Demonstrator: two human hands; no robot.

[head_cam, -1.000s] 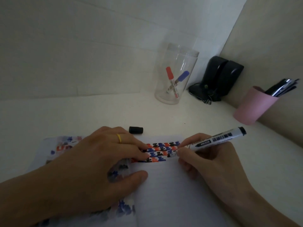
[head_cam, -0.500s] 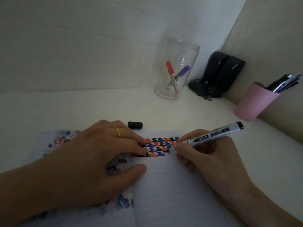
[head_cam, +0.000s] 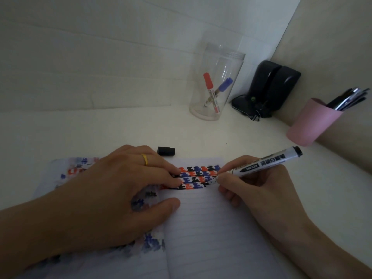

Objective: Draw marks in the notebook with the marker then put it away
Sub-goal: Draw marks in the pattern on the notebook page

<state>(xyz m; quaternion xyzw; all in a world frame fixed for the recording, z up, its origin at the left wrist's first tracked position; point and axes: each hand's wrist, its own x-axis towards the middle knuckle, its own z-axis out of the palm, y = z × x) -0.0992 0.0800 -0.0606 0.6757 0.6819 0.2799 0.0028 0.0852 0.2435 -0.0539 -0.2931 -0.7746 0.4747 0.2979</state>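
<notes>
Lying open on the bench (head_cam: 100,127), the notebook (head_cam: 211,228) is pressed flat by the left hand (head_cam: 112,194), fingers spread; the right hand (head_cam: 259,190) has its grip closed around the marker (head_cam: 261,165), tip at the coloured marks (head_cam: 197,178); its black cap (head_cam: 166,151) lies just beyond the page.

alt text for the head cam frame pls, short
A right hand draws with a black-capped white marker on a lined open notebook, adding to rows of red, blue and black marks, while the left hand presses the page flat. A loose black cap lies just beyond.
</notes>
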